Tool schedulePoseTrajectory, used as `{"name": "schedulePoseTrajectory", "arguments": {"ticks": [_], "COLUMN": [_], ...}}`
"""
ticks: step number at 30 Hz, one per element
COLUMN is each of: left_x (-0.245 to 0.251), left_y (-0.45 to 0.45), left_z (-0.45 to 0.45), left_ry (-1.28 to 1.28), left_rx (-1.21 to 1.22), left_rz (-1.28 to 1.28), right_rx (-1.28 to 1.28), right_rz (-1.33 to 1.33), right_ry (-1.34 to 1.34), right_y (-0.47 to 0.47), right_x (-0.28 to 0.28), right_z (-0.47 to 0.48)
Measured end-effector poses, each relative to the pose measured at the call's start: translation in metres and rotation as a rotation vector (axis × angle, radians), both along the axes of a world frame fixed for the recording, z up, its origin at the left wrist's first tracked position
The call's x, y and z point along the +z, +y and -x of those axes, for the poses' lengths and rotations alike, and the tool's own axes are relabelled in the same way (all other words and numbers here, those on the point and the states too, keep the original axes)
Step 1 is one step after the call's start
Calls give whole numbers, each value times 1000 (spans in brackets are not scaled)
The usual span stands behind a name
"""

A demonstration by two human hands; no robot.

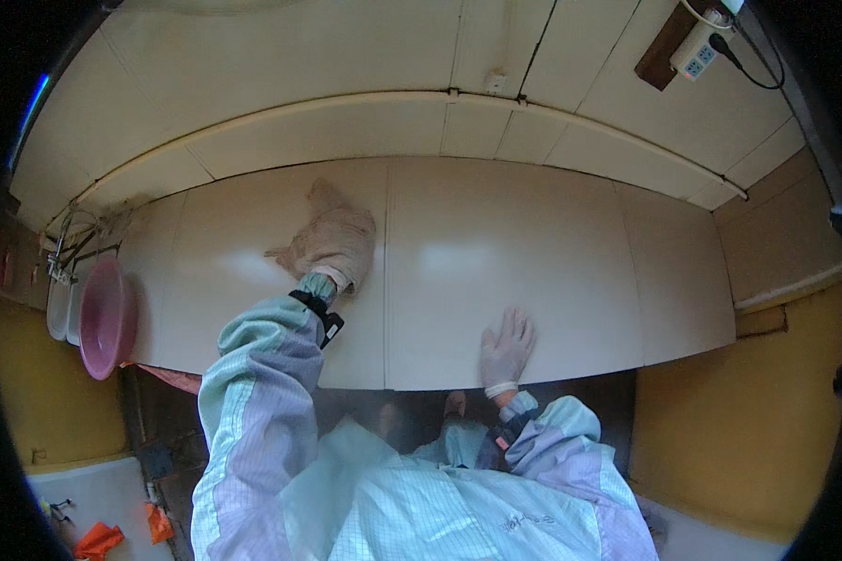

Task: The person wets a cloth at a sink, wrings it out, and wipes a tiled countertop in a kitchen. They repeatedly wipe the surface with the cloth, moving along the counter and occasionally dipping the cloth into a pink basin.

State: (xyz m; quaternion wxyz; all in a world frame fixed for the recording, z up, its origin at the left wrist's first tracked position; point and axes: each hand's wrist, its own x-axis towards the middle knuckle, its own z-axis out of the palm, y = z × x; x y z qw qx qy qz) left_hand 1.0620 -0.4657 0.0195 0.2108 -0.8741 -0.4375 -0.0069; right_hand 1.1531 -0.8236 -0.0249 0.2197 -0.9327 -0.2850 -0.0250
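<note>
A light brown cloth (340, 238) lies bunched on the pale, smooth tabletop (456, 217), left of the central seam. My left hand (330, 275) is at the cloth, which covers it so that only the pale glove cuff and wrist show. The fingers are hidden within the folds, and the cloth wraps around the hand. Near the front edge, my right hand (508, 348) rests palm down on the tabletop in a thin translucent glove, thumb apart and fingers stretched forward. Nothing is held in it. Dark bands sit on both wrists over the checked blue and lilac sleeves.
A pink plastic basin (105, 319) stands on its side at the left end, beside clear plastic containers (59, 308) and a metal tap (57, 263). Behind the table a pipe (323, 104) runs along the wall. A power strip (702, 45) hangs upper right. Orange cloths (98, 540) lie lower left.
</note>
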Motion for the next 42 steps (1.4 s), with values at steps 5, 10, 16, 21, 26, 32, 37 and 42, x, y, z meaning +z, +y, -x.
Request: {"name": "schedulePoseTrajectory", "arguments": {"ticks": [5,10,16,21,26,32,37,42], "left_x": [-2,-8,-6,-12,-24,-48,-63,-73], "left_y": [18,23,-2,-37,-66,-94,-118,-133], "left_z": [-67,-122,-188,-226,-248,-241,-219,-200], "left_ry": [494,303,164,121,146,580,658,623], "left_rx": [-246,-326,-414,-531,-661,-410,-175,-118], "left_rz": [-402,-239,-164,-165,-288,-1561,-1973,-2041], "right_rx": [30,36,55,56,85,80,79,63], "right_rz": [27,38,12,-25,-8,33,76,-8], "right_ry": [-18,39,45,32,16,-26,-28,-97], "right_y": [0,1,2,1,-1,0,0,2], "right_x": [2,13,20,19,12,3,-3,-6], "right_z": [1,7,8,8,9,9,6,2]}}
